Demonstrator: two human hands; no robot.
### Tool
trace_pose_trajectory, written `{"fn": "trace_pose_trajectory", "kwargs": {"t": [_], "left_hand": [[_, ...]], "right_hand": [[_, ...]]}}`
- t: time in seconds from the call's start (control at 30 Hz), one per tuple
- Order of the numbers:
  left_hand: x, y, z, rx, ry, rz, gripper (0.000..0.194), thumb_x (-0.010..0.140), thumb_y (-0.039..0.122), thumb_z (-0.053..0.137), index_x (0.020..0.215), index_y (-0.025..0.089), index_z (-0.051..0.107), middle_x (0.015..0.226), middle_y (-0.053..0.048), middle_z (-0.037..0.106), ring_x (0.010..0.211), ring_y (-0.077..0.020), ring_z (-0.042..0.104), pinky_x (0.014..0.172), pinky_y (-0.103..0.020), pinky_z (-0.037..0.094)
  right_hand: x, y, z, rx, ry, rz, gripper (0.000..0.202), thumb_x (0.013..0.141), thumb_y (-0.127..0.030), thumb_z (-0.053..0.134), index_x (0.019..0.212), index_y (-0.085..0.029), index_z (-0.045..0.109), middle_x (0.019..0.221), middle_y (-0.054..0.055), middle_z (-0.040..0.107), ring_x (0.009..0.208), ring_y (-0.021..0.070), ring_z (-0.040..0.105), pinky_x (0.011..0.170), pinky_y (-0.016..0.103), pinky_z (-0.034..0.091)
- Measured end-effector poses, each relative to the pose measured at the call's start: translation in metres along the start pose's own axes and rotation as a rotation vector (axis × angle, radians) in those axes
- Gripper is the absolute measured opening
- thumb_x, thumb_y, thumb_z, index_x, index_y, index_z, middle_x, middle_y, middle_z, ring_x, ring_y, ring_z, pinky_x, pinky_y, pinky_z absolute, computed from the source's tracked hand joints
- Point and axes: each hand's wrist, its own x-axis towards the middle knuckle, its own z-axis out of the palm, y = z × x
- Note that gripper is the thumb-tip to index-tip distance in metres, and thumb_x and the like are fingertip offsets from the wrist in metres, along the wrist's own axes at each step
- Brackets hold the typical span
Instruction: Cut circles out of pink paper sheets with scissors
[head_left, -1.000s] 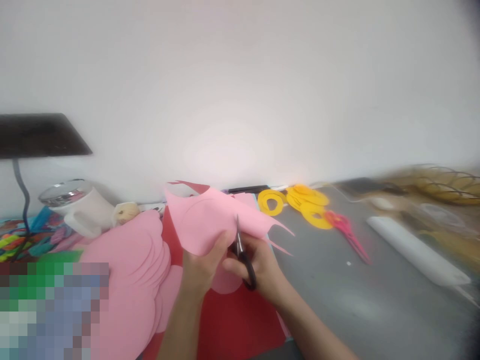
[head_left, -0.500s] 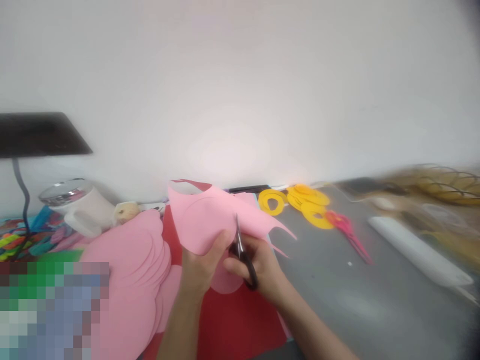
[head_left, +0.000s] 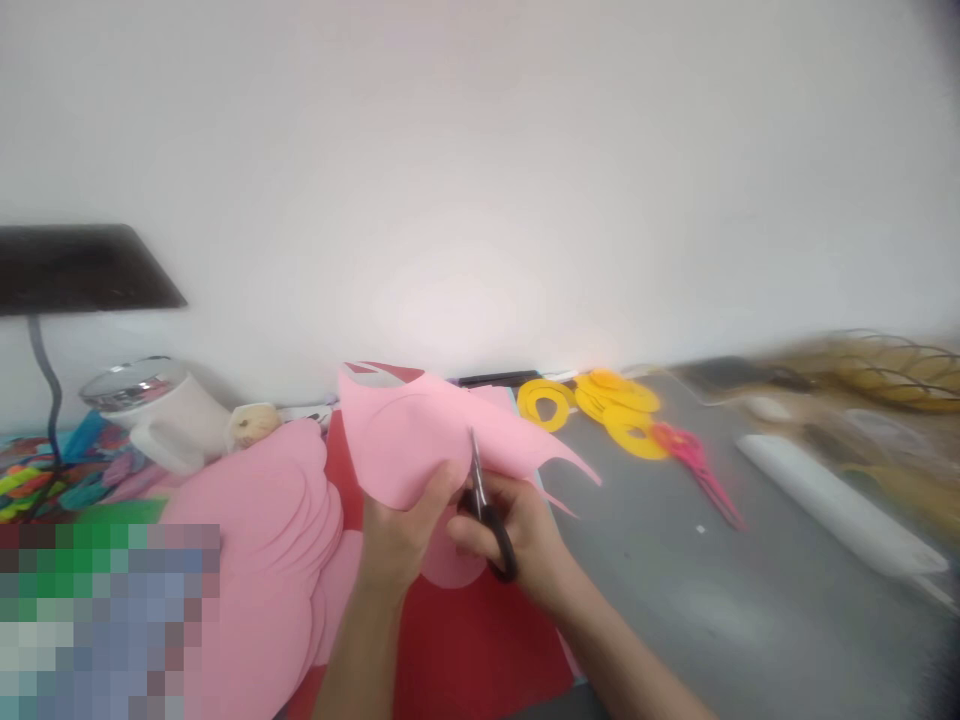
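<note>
A sheet of pink paper, with curved cut edges and a drawn round outline, is held up in the middle. My left hand pinches its lower edge, thumb on top. Black-handled scissors are in my right hand, closed round the handles. Their blades point up along the paper at the right of the outline. Below my hands a pink paper circle lies on red paper. Some of my right fingers are hidden behind the scissors and paper.
Stacked pink paper circles lie at the left, near a white mug with a shiny lid. Yellow paper rings and pink scissors lie right of centre. A long white object is farther right. A pale wall stands behind.
The pink paper's right-hand strip has shifted slightly to the right. My hands and the black-handled scissors stay in nearly the same place.
</note>
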Motion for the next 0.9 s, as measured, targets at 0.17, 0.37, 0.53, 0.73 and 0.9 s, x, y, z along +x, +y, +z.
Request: {"fn": "trace_pose_trajectory", "kwargs": {"t": [0.17, 0.37, 0.53, 0.73, 0.9], "left_hand": [[-0.0006, -0.0017, -0.0001, 0.025, 0.025, -0.044, 0.029, 0.065, 0.041, 0.079, 0.083, 0.019, 0.072, 0.075, -0.006, 0.071, 0.072, -0.0255, 0.069, 0.068, -0.038, 0.061], [-0.0005, -0.0022, -0.0006, -0.008, 0.026, -0.044, 0.026, 0.066, 0.038, 0.079, 0.081, 0.019, 0.071, 0.075, -0.005, 0.071, 0.073, -0.0229, 0.068, 0.070, -0.035, 0.060], [-0.0008, -0.0047, -0.0020, -0.036, 0.058, -0.028, 0.030, 0.065, 0.035, 0.081, 0.087, 0.017, 0.070, 0.078, -0.005, 0.070, 0.086, -0.0234, 0.067, 0.083, -0.036, 0.056], [-0.0001, -0.0042, -0.0005, -0.033, 0.094, -0.044, 0.053, 0.062, 0.034, 0.082, 0.110, 0.019, 0.065, 0.099, -0.007, 0.070, 0.100, -0.0275, 0.066, 0.090, -0.040, 0.055], [-0.0010, -0.0032, -0.0002, 0.002, 0.059, -0.033, 0.053, 0.065, 0.036, 0.081, 0.113, 0.020, 0.064, 0.096, -0.006, 0.071, 0.095, -0.0256, 0.068, 0.088, -0.039, 0.055]], "right_hand": [[-0.0004, 0.0002, 0.0003, 0.006, 0.009, 0.009, 0.038, 0.062, -0.047, 0.081, 0.070, -0.019, 0.057, 0.059, -0.003, 0.048, 0.054, 0.0120, 0.041, 0.048, 0.023, 0.035], [-0.0009, 0.0035, 0.0008, 0.002, 0.011, 0.012, 0.036, 0.063, -0.047, 0.080, 0.070, -0.019, 0.059, 0.058, -0.003, 0.048, 0.053, 0.0111, 0.039, 0.047, 0.022, 0.032], [-0.0006, 0.0033, 0.0008, -0.013, 0.014, 0.011, 0.037, 0.063, -0.050, 0.079, 0.071, -0.019, 0.059, 0.058, -0.004, 0.047, 0.053, 0.0115, 0.039, 0.048, 0.023, 0.033], [0.0003, 0.0010, -0.0005, 0.014, -0.022, -0.027, 0.044, 0.064, -0.055, 0.079, 0.070, -0.020, 0.053, 0.062, -0.003, 0.044, 0.058, 0.0134, 0.040, 0.052, 0.025, 0.036], [0.0002, -0.0018, -0.0018, 0.009, -0.049, -0.061, 0.044, 0.068, -0.056, 0.076, 0.073, -0.021, 0.051, 0.063, -0.003, 0.042, 0.060, 0.0138, 0.038, 0.053, 0.025, 0.035]]}}
